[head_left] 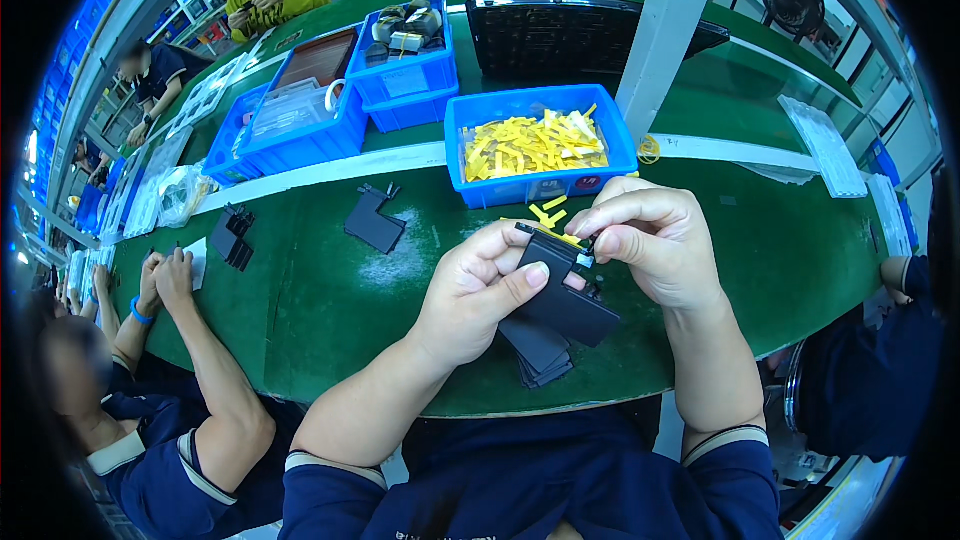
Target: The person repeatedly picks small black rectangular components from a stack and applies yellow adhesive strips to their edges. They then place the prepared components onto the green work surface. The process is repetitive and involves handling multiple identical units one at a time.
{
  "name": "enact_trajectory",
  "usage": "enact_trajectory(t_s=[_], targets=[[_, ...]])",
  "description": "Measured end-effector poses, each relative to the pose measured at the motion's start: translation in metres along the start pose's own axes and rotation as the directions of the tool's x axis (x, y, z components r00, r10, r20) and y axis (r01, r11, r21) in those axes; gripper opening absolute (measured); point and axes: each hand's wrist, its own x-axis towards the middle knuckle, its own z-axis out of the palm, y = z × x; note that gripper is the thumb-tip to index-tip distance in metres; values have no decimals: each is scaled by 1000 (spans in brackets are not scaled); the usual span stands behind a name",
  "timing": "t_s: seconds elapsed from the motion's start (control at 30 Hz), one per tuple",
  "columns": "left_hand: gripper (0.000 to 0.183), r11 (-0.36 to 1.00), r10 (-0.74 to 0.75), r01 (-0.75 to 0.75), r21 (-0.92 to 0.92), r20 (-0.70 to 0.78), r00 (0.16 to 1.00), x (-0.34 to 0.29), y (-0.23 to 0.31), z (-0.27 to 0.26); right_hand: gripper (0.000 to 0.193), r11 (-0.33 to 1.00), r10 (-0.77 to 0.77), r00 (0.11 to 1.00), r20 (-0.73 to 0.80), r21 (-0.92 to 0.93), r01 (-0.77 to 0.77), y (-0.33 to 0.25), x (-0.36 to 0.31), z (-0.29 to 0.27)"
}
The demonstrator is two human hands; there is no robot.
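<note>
Above the near edge of the green table, my left hand (468, 285) grips a flat black L-shaped part (568, 302), thumb on top. A small pink patch and a whitish tab show along its right side. My right hand (660, 240) has thumb and fingers pinched at the part's upper right corner, beside a yellow strip; what exactly the fingertips hold is hidden. Below the part lies a fanned stack of black pieces (540, 360). Loose yellow strips (547, 210) rest just beyond my hands, in front of a blue bin (480, 190) full of yellow strips (535, 143).
More black L-shaped parts (376, 220) and a black stack (234, 236) lie to the left. Blue bins (318, 140) stand behind, near a black tray (550, 35) and a grey post (665, 30). A co-worker's hands (165, 280) work at left; another person sits at right.
</note>
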Motion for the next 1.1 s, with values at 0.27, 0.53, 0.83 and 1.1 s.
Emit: enact_trajectory(t_s=[0.27,0.53,0.83,1.1], targets=[[20,944,90,-70,323,-48,995,-3,-2,4,9,998,27,999,23,-53,-26,-11,4,1],[26,551,188,-214,806,130,974,-6,7,7,6,951,158,980,120,-284,-119,-16,-1,-4],[22,657,203,-245,713,147,968,-6,6,4,9,902,431,902,-28,0,-431,12,11,-13],[21,853,218,2,522,-359,908,18,40,-65,35,598,-40,994,-99,-800,-55,31,11,-12]])
